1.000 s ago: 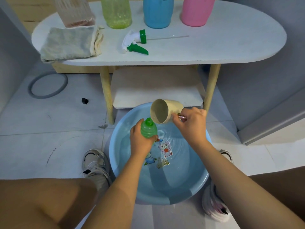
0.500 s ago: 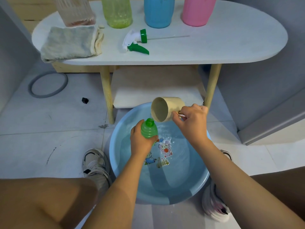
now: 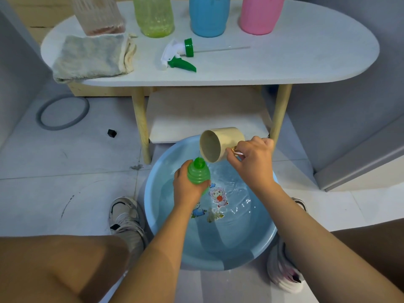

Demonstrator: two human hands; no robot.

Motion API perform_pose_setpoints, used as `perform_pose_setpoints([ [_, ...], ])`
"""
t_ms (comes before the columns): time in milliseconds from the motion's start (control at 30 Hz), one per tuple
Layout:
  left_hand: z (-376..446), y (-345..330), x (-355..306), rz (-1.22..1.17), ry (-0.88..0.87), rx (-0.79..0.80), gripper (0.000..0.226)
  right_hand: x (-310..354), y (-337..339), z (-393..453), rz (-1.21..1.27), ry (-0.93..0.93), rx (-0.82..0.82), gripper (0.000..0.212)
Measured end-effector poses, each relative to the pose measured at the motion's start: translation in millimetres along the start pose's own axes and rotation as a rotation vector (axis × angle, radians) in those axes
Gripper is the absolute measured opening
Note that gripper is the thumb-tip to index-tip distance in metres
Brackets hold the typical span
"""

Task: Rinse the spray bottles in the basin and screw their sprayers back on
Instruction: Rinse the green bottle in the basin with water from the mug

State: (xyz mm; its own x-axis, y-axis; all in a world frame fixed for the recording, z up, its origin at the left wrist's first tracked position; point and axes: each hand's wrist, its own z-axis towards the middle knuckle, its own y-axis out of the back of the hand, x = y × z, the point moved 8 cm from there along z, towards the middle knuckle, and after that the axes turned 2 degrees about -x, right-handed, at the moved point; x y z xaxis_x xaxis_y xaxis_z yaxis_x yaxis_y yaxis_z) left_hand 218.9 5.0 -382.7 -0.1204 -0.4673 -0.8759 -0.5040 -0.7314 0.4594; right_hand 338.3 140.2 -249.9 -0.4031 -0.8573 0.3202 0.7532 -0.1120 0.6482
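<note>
Over the blue basin (image 3: 153, 206), seen from the head camera, the left hand (image 3: 188, 189) wraps its fingers round the shoulder of a green spray bottle (image 3: 198, 173), holding it upright with its open neck pointing up so water can go in and any spill drops back into the basin. Just above and behind the bottle's neck, the right hand (image 3: 253, 162) pinches the handle of a beige cup (image 3: 220, 144), fingers curled tight on it; the cup is tipped on its side with its mouth just above the neck, which reads as pouring rinse water in. A thin trickle seems to leave the cup's lip, though it is too faint to be sure. How much water is inside the bottle I cannot tell, since the hand covers its body.

The basin sits on the tiled floor between the person's shoes and holds shallow, rippled water over cartoon stickers on its bottom.

Behind the basin stands a white oval table (image 3: 306, 62). On it lies the green-and-white sprayer (image 3: 178, 54) with its dip tube stretched out, parked dry and in reach for screwing back on. Further back from the basin stand a clear ribbed bottle (image 3: 98, 16), a yellow-green bottle (image 3: 154, 16), a blue bottle (image 3: 208, 16) and a pink bottle (image 3: 259, 15); their tops are out of frame, and the yellow-green one looks wet inside. A folded grey cloth (image 3: 91, 57) lies at the table's left end, probably for drying
</note>
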Motion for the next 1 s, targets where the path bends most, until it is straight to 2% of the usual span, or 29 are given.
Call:
perform_pose_setpoints([
  [1000, -5, 1, -7, 0.004, -0.002, -0.019, 0.066, 12, 1, 2, -0.017, 0.136, -0.03, 0.034],
])
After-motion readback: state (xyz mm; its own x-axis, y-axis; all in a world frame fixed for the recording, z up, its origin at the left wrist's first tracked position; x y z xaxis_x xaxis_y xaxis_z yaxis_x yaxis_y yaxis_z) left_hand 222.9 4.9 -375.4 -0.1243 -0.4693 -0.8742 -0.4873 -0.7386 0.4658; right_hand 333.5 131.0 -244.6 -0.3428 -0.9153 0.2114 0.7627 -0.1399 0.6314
